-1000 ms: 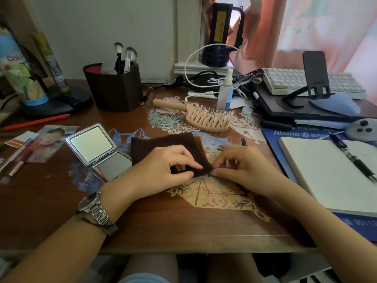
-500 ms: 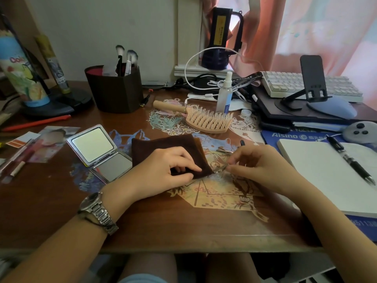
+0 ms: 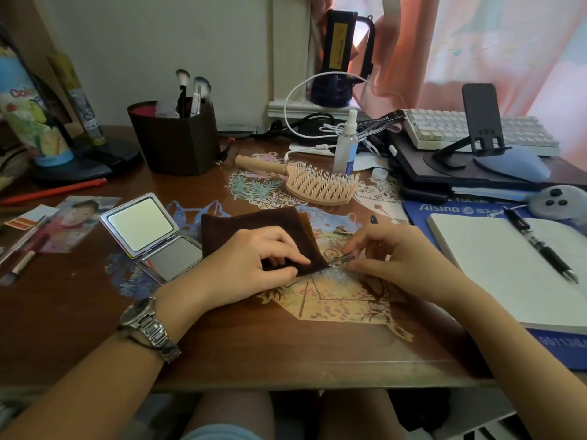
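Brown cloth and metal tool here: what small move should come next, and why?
Probably draw the small metal tool rightwards, clear of the brown cloth. The right hand pinches it with its tip at the cloth's corner, while the left hand pinches that corner against the desk.

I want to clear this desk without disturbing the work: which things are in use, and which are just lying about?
In use: brown cloth, pinched by the left hand; small metal tool, held by the right hand.
Lying about: compact mirror, hairbrush, spray bottle, pen, notebook, brush pot.
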Demonstrator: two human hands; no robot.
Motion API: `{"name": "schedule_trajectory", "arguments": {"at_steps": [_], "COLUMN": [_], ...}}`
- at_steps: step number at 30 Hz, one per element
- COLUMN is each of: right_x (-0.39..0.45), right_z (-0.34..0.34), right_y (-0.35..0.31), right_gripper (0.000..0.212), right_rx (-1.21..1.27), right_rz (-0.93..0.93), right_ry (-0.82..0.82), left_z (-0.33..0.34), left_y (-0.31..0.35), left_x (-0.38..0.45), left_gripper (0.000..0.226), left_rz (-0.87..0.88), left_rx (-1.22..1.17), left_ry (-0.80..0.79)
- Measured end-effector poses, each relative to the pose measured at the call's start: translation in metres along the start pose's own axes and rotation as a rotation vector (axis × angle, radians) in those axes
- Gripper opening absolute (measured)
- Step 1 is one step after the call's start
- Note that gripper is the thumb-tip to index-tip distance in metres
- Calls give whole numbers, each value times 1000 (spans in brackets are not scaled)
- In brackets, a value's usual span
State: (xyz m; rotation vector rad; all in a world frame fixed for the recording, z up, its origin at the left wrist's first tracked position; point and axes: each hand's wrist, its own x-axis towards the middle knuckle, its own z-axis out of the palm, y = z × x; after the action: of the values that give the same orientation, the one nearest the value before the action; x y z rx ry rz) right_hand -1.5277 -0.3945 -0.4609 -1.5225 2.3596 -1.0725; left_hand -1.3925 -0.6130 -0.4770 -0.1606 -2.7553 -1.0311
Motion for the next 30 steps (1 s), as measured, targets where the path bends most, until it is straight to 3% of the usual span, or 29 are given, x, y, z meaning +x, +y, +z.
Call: {"name": "schedule_trajectory", "arguments": {"at_steps": [10, 30], "right_x": [-7, -4], "right_z": [-13, -8], "right_y": [7, 13], "right_gripper": [5, 15], "right_rx": [-112, -429], "right_rz": [117, 106], "right_ry": [37, 139], "left_z": [0, 0], "left_y": [0, 1], "left_x": [0, 0], "left_gripper": [24, 24], "left_rz": [-1, 2], "left_rx": [-2, 4], "left_ry": [-3, -4]}}
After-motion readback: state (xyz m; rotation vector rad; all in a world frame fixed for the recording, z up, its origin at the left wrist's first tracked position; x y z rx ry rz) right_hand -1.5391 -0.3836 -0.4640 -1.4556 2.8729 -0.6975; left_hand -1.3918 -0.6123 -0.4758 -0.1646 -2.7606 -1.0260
